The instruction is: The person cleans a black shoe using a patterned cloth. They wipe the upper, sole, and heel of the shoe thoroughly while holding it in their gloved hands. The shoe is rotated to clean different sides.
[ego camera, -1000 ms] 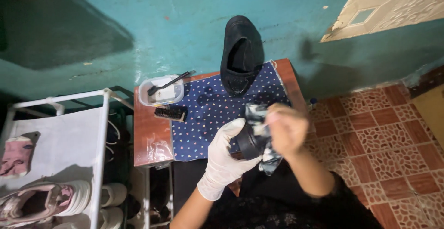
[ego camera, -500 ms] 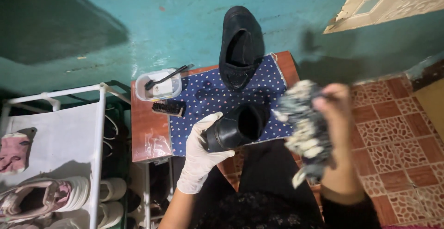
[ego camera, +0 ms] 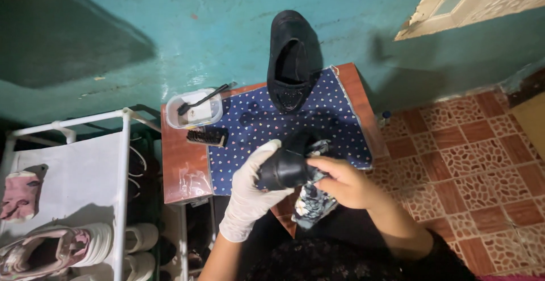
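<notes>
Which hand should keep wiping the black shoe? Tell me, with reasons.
Right, probably. The bare right hand already grips the patterned cloth against the black shoe, while the gloved left hand is clasped around the shoe, steadying it above the dotted mat.

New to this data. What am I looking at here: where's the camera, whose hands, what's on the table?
There is no machine here: a person works with two hands, and the one camera sits on their head, looking straight down, so the arms come in from the bottom of the picture.

The left hand, in a white glove, grips a black shoe. The bare right hand presses a patterned rag against that shoe.

Below them is a small wooden table covered partly by a dark blue dotted cloth. On it lie a second black shoe, its far end leaning on the teal wall, a clear plastic tub with a small brush across it, and a dark block brush.

To the left stands a white shoe rack with pale sneakers.
</notes>
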